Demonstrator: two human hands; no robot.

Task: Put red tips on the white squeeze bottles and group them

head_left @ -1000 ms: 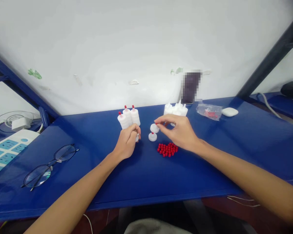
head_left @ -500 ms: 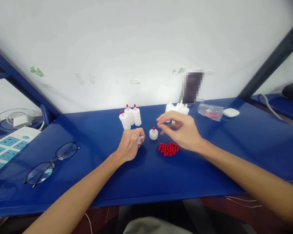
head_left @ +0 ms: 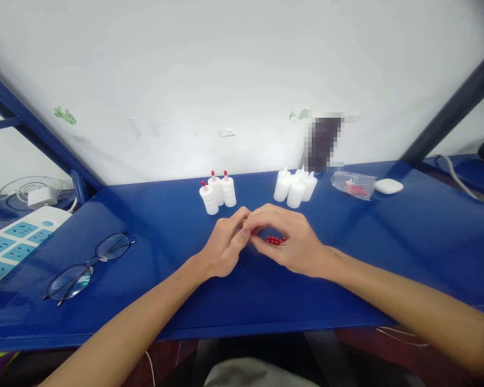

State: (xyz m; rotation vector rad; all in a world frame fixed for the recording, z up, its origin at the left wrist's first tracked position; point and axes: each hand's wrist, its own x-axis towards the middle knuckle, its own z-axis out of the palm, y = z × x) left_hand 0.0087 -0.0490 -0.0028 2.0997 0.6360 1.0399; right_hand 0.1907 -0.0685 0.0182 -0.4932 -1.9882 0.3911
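Note:
My left hand (head_left: 226, 244) is closed, its fingertips meeting those of my right hand (head_left: 292, 236) in front of me. The white nozzle cap seen in the left hand earlier is hidden by the fingers now. A bit of red cap (head_left: 253, 233) shows at my right thumb and fingertips, which are pinched together. Through the curl of that hand, part of a pile of small red caps (head_left: 275, 241) shows on the table. Beyond the left hand stand three ridged white stacks (head_left: 218, 192) with red tips. Several white pieces with bare nozzles (head_left: 294, 191) stand beyond the right hand.
Black-framed glasses (head_left: 91, 264) and a power strip (head_left: 18, 242) lie at the left on the blue table (head_left: 246, 306). Behind the right hand are a clear bag with red pieces (head_left: 354, 186), a white rounded object (head_left: 388, 186) and a blurred dark object (head_left: 323, 142) against the wall.
My right hand let go of a red-tipped white nozzle cap stacked on another, then moved left and down. Both hands have come together, hiding that stack and part of the red caps.

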